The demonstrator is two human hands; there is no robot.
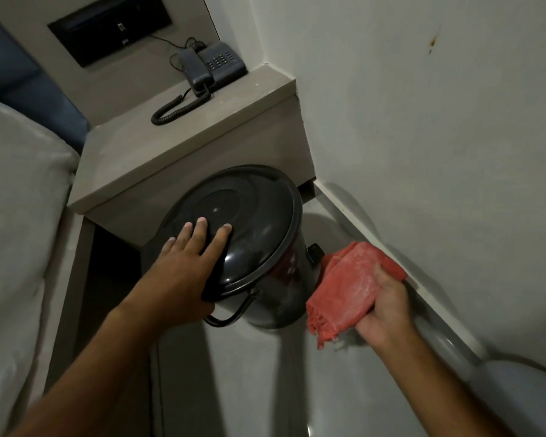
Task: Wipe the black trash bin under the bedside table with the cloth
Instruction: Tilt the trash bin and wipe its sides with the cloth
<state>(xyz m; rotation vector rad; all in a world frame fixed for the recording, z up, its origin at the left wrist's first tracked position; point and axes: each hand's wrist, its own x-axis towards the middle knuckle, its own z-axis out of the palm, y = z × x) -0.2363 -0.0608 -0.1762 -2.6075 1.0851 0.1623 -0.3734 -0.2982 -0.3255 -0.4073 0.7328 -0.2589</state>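
The black trash bin (265,234) stands on the floor in front of the bedside table (183,152), out from under it, with its round lid on and a wire handle hanging at the front. My left hand (183,272) lies on the lid's near edge, fingers spread over the top and thumb under the rim. A red cloth (344,288) is bunched in my right hand (385,307), held just right of the bin's side. I cannot tell whether the cloth touches the bin.
A black corded phone (215,66) sits at the back of the bedside table. The bed with pale bedding (16,216) lies on the left. A white wall (423,121) and its skirting close in on the right, leaving a narrow strip of floor (249,373).
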